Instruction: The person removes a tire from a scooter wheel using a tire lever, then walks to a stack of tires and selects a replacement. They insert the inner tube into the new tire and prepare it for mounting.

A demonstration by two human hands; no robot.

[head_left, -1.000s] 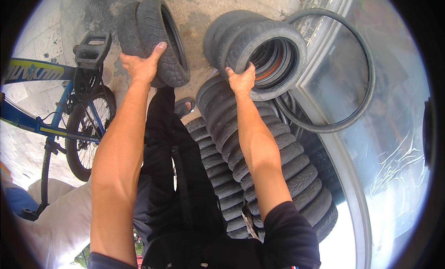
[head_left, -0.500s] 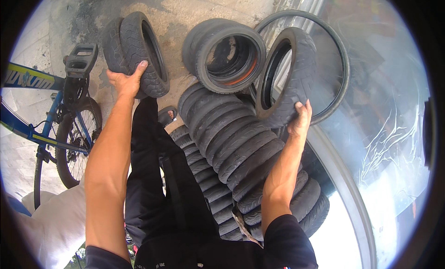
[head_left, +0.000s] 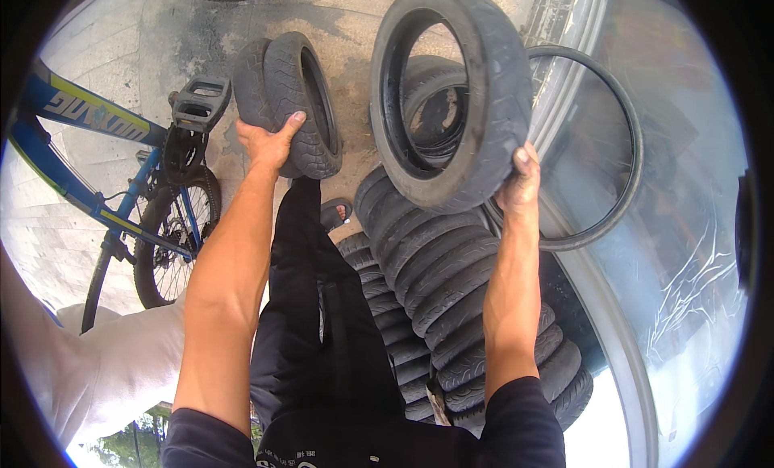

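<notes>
My left hand [head_left: 270, 145] is closed on a pair of black scooter-size tires pressed side by side. Its thumb lies over the tread of the right-hand tire [head_left: 282, 77], and its fingers are partly hidden beside the left-hand tire [head_left: 251, 81]. In my right hand [head_left: 520, 182] is another black tire [head_left: 504, 73], raised and tilted, gripped at its lower right edge. Through its opening shows part of a standing tire group [head_left: 419, 85]. Below it runs a long leaning row of worn tires [head_left: 435, 266], partly covered by my right forearm.
At left stands a blue and yellow bicycle [head_left: 97, 117] with its pedal [head_left: 200, 104] near the paired tires. A person's pale sleeve or shirt [head_left: 113, 363] is close behind it. A thin tire [head_left: 634, 145] leans on a glassy panel [head_left: 685, 194] at right. A sandalled foot [head_left: 337, 213] is near the row.
My right hand has raised its tire up and leftward, in front of the standing tire group. The whole view has shifted, and my left hand stays on the paired tires.
</notes>
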